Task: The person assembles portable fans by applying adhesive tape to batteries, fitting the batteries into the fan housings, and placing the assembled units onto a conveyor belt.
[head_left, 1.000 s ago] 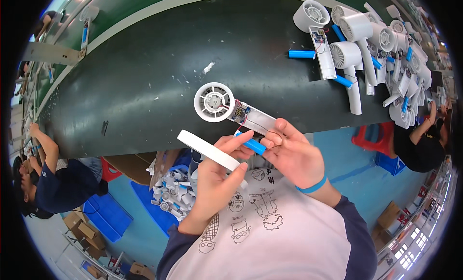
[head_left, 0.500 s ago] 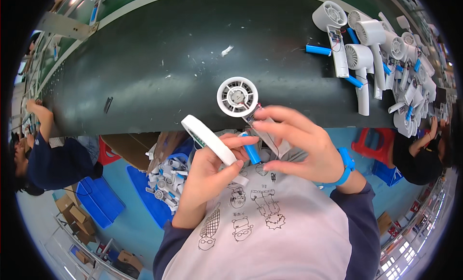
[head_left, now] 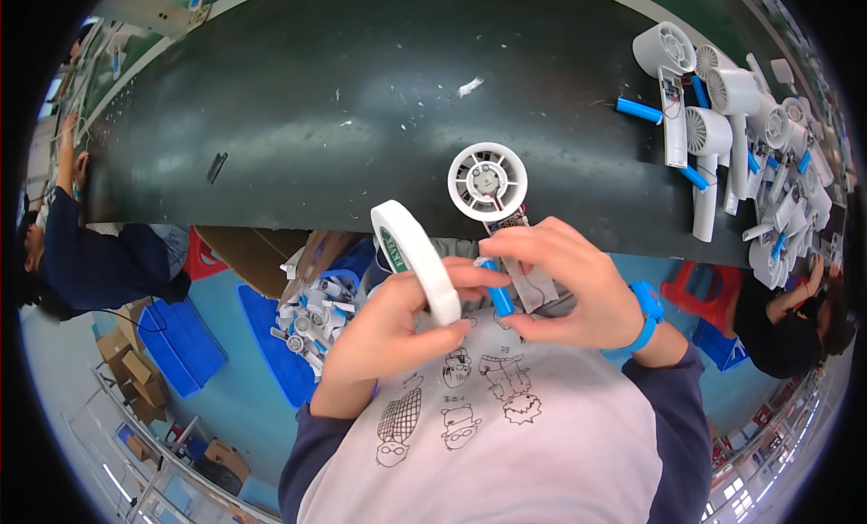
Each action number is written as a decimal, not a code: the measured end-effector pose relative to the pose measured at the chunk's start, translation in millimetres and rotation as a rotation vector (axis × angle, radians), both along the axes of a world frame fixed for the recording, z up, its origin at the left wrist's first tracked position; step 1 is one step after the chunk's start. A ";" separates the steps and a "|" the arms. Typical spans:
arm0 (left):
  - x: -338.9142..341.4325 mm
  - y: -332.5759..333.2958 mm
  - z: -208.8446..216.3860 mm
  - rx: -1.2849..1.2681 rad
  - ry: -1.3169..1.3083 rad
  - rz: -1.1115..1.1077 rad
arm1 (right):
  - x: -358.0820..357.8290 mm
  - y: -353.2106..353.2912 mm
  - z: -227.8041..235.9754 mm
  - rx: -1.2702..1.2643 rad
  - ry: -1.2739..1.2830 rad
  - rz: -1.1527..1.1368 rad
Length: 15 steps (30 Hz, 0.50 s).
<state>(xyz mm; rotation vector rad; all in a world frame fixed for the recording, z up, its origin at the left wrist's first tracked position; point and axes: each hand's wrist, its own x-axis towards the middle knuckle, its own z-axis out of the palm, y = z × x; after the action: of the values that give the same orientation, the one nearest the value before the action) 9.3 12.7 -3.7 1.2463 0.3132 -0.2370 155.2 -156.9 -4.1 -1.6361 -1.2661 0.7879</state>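
My left hand [head_left: 388, 325] is closed on a roll of white tape [head_left: 423, 258], held upright on its edge, with its fingertips reaching the blue cylindrical battery [head_left: 498, 291]. My right hand [head_left: 578, 294], with a blue watch on the wrist, has its thumb and index finger at the battery's two ends, gripping it. Just beyond my hands, a white handheld fan [head_left: 488, 181] lies at the table's near edge, its round head on the table. Its opened handle [head_left: 535, 287] extends toward me past the edge, partly behind my right fingers; a circuit board shows near the head.
Many white fans [head_left: 731, 95] with blue batteries are piled on the right of the dark table [head_left: 298, 100]. A black piece [head_left: 217, 167] and white scraps lie on it. Below left, a blue bin [head_left: 262, 343] holds white parts. Other people sit left and right, near red stools [head_left: 695, 294].
My right thumb and index finger have closed in on the battery's ends. The tape roll stays in my left hand. The whole view has shifted, moving the fan and table rightward in it.
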 end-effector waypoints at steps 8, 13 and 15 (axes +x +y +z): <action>-2.0 3.7 1.0 -0.422 0.246 -0.172 | -4.5 -1.4 -27.7 0.160 0.517 -0.248; 6.1 -6.1 -0.1 -0.335 0.239 -0.273 | -11.1 0.1 -41.9 0.243 0.571 -0.236; 8.1 -6.2 0.7 -0.259 0.215 -0.345 | -11.0 0.8 -42.5 0.249 0.597 -0.257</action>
<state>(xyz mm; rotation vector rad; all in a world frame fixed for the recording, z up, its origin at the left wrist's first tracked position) 17.4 6.4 -3.0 1.0129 0.2414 -0.6906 144.2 -156.1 -46.6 -1.2027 -0.6825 0.8357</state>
